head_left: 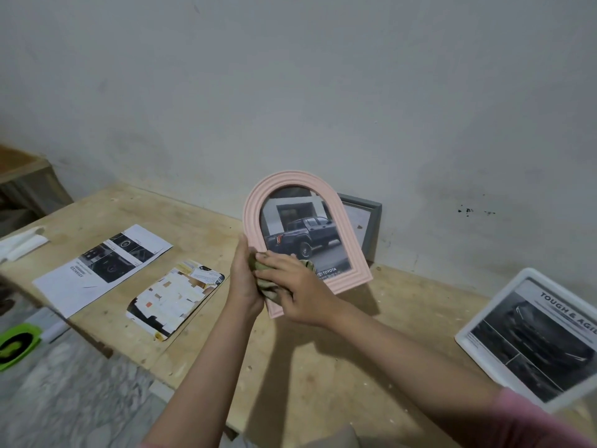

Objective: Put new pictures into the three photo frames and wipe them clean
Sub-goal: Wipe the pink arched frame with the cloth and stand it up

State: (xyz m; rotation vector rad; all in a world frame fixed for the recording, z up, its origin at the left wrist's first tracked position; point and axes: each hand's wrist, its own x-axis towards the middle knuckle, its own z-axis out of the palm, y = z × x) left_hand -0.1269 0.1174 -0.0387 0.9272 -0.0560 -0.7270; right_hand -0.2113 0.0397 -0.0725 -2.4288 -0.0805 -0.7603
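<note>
Head view shows our left hand (241, 279) gripping the lower left edge of the pink arched frame (355, 250), holding it upright and slightly tilted above the wooden table (323, 367). Our right hand (292, 287) lies over the frame's lower left corner, fingers curled on a crumpled cloth (268, 286) pressed against the glass. Inside the frame we see a picture of a dark pickup truck (302, 237). Just behind the pink frame, beyond our right hand, a grey frame (371, 221) leans against the wall. Well off to the right of our right hand, a white frame (536, 337) with a black-and-white car picture lies on the table. Left of our left hand lie a collage print (174, 299) and, farther left, a printed brochure sheet (103, 263).
</note>
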